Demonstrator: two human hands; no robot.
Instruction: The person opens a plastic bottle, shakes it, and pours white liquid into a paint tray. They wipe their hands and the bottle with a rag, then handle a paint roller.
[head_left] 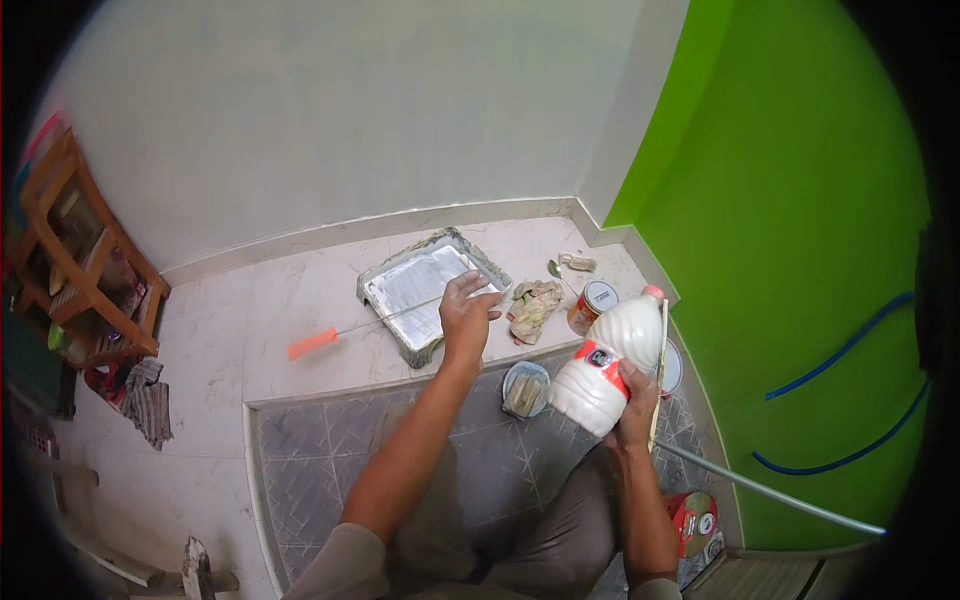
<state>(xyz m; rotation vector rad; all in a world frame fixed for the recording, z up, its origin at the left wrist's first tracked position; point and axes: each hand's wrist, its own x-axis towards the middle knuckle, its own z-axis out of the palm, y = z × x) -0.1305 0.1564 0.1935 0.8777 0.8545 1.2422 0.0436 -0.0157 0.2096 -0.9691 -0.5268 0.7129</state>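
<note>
The white bottle (632,330) tilts in the right grip (635,400), wrapped round its right side — probably heavy, thin-walled, slick if wet; best held near the red label (600,360). Leftward, the left grip (467,318) half curls — whether around anything, I cannot tell.

Wooden rack (92,278): stood at the far left of my remote view, near the grey wall (330,100).
Striped cloth (148,405): lay rumpled on the floor tiles (205,345), near the rack.
Blue tubes (840,354): two, which I saw curving before the green wall (780,200).
</note>
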